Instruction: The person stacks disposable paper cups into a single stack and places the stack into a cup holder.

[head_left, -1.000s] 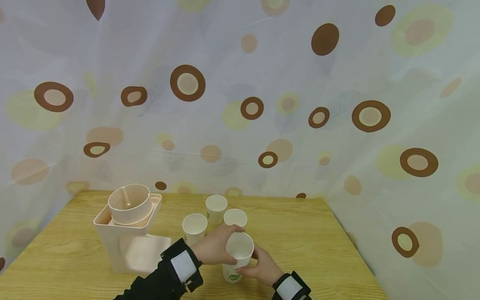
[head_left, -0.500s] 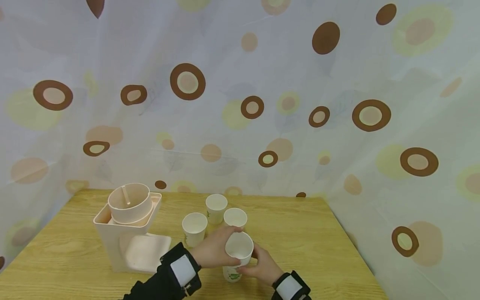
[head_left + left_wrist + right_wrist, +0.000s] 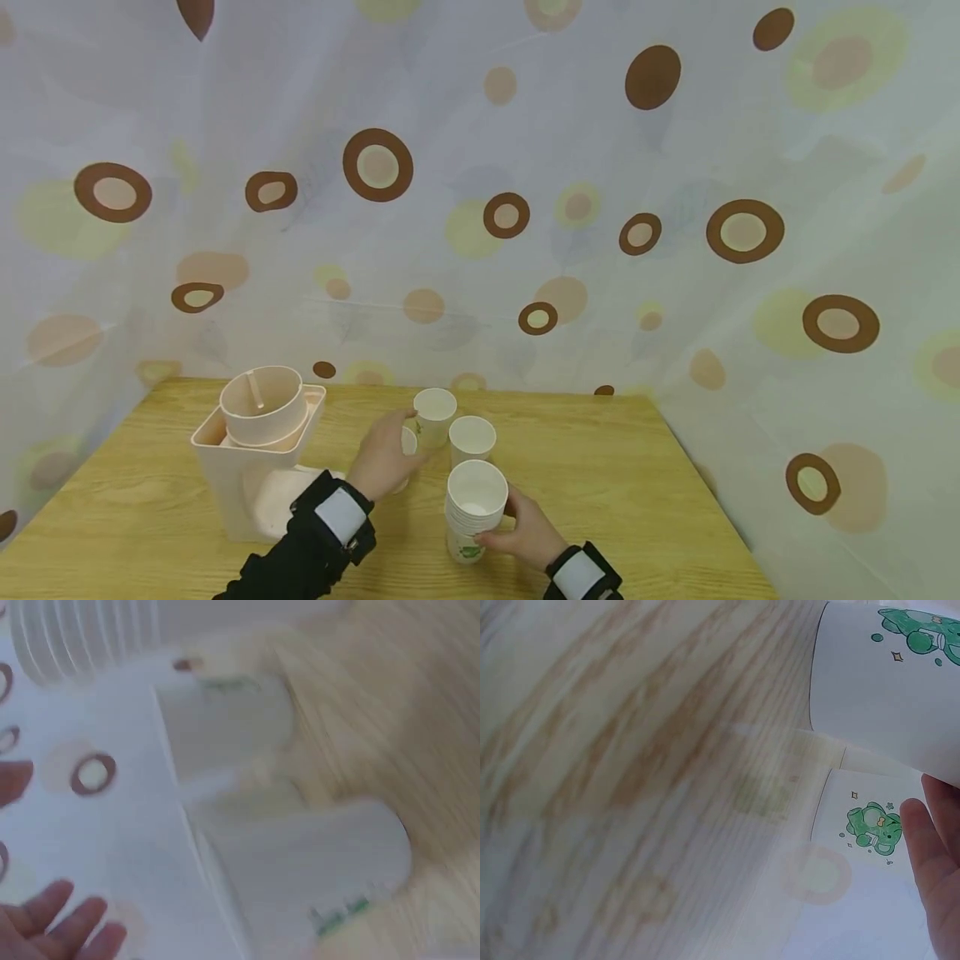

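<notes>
In the head view a stack of white paper cups (image 3: 477,500) stands upright near the front of the table, its rims nested. My right hand (image 3: 527,530) grips the stack from the right, with the thumb in front. My left hand (image 3: 381,458) is over the left paper cup (image 3: 408,442), hiding most of it. In the left wrist view, the left hand's fingers (image 3: 75,922) are spread apart beside the blurred near cup (image 3: 315,870). Two more single cups, a rear cup (image 3: 435,408) and a middle cup (image 3: 472,437), stand behind the stack. Green animal prints show in the right wrist view.
At the left of the wooden table (image 3: 615,483) stands a cream plastic container (image 3: 232,492) with a round cylinder (image 3: 264,408) in its top and a flat lip at its side. A patterned sheet (image 3: 465,167) hangs behind and along both sides.
My left hand has let go of the cup stack and moved left and back to the left cup. The right hand keeps its grip, and the stack's nested rims now show.
</notes>
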`<control>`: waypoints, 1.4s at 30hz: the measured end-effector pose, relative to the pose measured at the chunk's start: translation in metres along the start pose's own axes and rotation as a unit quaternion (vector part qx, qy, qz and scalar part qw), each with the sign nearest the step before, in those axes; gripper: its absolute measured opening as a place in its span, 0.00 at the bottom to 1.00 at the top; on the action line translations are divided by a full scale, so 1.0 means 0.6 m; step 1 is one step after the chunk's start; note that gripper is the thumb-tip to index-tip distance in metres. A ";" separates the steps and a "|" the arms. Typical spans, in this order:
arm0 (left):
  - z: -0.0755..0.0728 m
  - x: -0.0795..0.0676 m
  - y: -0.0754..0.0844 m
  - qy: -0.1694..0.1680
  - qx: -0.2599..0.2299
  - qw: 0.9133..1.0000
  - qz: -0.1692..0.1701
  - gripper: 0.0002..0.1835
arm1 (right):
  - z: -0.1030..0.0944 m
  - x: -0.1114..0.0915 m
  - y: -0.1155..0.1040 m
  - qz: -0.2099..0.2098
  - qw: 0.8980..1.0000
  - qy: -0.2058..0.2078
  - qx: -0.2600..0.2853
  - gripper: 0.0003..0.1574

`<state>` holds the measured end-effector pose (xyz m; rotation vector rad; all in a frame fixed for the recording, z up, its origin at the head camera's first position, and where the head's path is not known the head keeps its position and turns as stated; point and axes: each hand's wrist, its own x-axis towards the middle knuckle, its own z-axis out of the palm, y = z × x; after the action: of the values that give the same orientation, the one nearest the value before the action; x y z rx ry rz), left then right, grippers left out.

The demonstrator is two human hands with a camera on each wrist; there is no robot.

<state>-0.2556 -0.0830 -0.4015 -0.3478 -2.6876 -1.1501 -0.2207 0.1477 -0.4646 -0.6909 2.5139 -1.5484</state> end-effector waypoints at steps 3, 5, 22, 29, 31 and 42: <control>-0.006 0.012 -0.024 0.021 0.039 0.998 -0.044 0.39 | 0.000 0.001 0.003 0.002 1.000 0.000 0.004 0.44; -0.006 0.015 -0.037 0.011 0.061 0.996 -0.062 0.43 | 0.001 0.001 0.003 0.002 1.000 -0.003 0.010 0.43; 0.022 0.010 -0.093 0.027 0.119 0.986 -0.117 0.44 | 0.011 0.008 -0.006 -0.001 1.000 -0.015 0.016 0.44; 0.011 0.003 -0.095 0.025 0.073 0.992 -0.096 0.42 | 0.007 0.005 -0.006 0.006 1.000 -0.010 0.017 0.44; 0.007 0.001 -0.092 0.021 0.060 0.993 -0.098 0.42 | 0.006 0.005 -0.003 0.007 1.000 -0.009 0.015 0.44; -0.012 -0.010 -0.078 0.007 0.030 0.995 -0.096 0.43 | 0.000 0.000 0.002 0.008 1.000 -0.005 0.014 0.45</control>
<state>-0.2628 -0.1207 -0.4302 -0.0738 -2.7843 -1.1133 -0.2209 0.1485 -0.4655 -0.6727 2.4804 -1.5671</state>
